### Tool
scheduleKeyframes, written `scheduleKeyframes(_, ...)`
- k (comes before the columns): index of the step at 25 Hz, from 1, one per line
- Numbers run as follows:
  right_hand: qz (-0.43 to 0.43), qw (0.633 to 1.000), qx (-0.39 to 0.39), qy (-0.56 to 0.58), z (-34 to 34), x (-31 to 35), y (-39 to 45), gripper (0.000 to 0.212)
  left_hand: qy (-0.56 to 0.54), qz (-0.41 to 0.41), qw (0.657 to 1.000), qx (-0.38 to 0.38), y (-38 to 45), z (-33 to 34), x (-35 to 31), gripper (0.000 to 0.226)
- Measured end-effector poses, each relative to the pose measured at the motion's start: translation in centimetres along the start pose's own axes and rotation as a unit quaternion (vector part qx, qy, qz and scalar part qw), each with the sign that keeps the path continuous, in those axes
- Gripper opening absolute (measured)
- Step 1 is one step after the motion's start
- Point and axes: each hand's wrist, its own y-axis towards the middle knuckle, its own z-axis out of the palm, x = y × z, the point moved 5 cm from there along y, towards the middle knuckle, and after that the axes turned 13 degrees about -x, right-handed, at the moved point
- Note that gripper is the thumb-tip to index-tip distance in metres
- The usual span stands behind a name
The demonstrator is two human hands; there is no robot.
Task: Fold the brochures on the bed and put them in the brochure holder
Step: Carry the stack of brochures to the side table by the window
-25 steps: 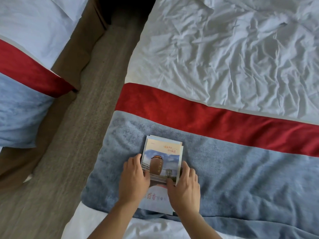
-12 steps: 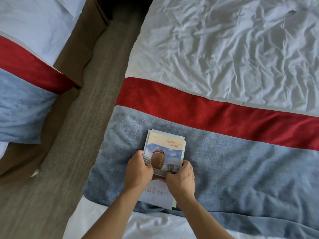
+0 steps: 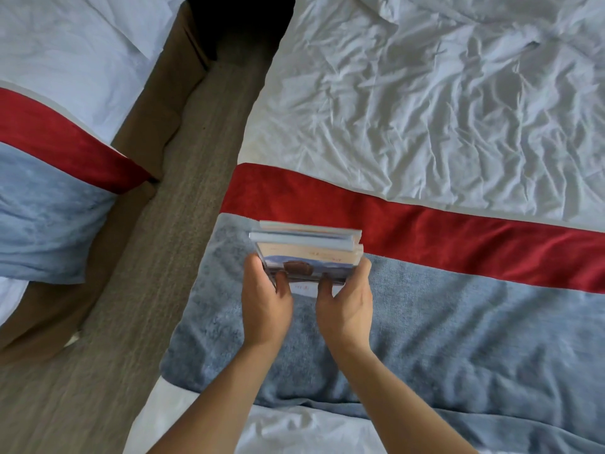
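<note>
Glossy folded brochure stack (image 3: 307, 253) sits pinched between my left hand (image 3: 266, 299) and right hand (image 3: 347, 301), fingers curled under, squaring edges for carrying.

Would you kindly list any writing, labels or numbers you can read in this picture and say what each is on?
Nothing can be read for certain.
Top brochure of the stack held by the left hand and right hand: a short line of reddish characters on the cream band, too blurred to read.
Same cover, white strip between the thumbs: faint red marks, blurred and partly hidden.
Bed runner and sheets: no text.
</note>
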Motion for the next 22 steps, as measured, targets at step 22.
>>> scheduleKeyframes(22, 0.020, 0.987, 0.125, -0.093, -4.6, 0.3, 1.3, 0.088, 0.153, 0.115, 0.971, 0.144, 0.6, -0.3, -4.1, 0.070)
